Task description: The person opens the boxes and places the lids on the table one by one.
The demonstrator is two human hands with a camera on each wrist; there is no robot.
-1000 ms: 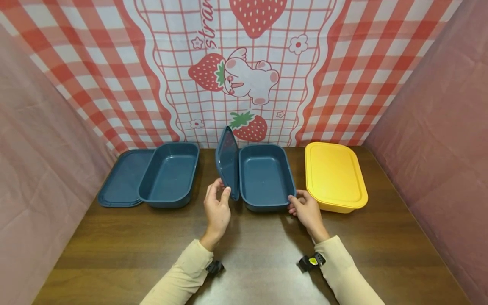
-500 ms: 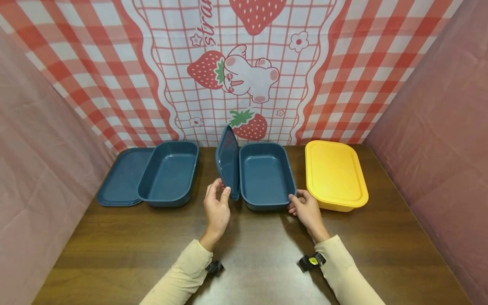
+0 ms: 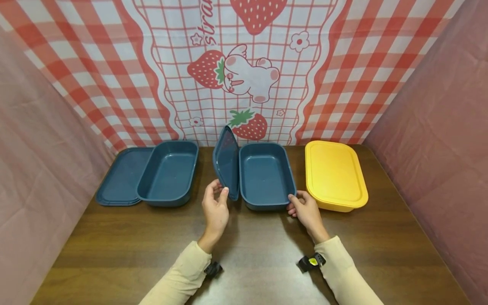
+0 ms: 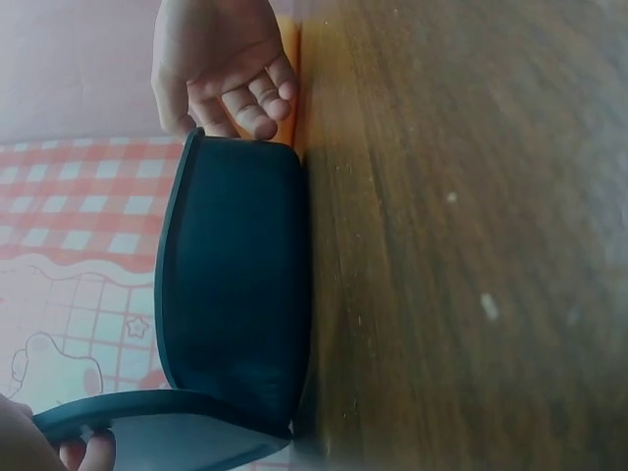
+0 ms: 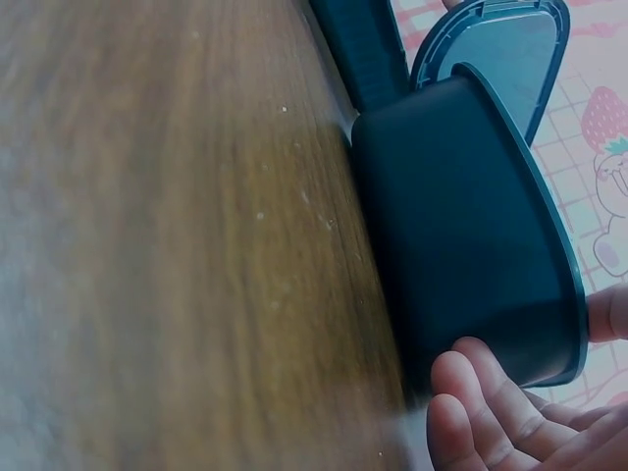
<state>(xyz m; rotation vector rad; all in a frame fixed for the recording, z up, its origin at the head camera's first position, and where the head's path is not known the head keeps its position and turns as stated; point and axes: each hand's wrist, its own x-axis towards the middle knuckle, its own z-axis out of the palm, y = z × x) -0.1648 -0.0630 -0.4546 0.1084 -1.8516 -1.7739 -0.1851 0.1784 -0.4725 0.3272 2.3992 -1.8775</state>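
In the head view a dark blue lid (image 3: 227, 165) stands tilted on edge against the left side of a dark blue food container (image 3: 265, 176) with nothing inside. My left hand (image 3: 215, 212) pinches the lid's near edge between thumb and fingers; the left wrist view shows the fingertips on the lid's rim at the bottom left. At the container's near right corner, my right hand (image 3: 305, 212) holds the rim, thumb on top. From the right wrist view, the fingers (image 5: 491, 402) lie along the outside of the container wall.
A second dark blue container (image 3: 169, 173) stands to the left, partly over a flat blue lid (image 3: 123, 178). On the right sits a yellow container (image 3: 335, 176) with its lid on, close to my right hand. A checked strawberry cloth (image 3: 244, 76) hangs behind the wooden table (image 3: 251, 254).
The lid leans slightly further left, and my left hand has shifted a little left with it. My right hand keeps its place on the container's corner.
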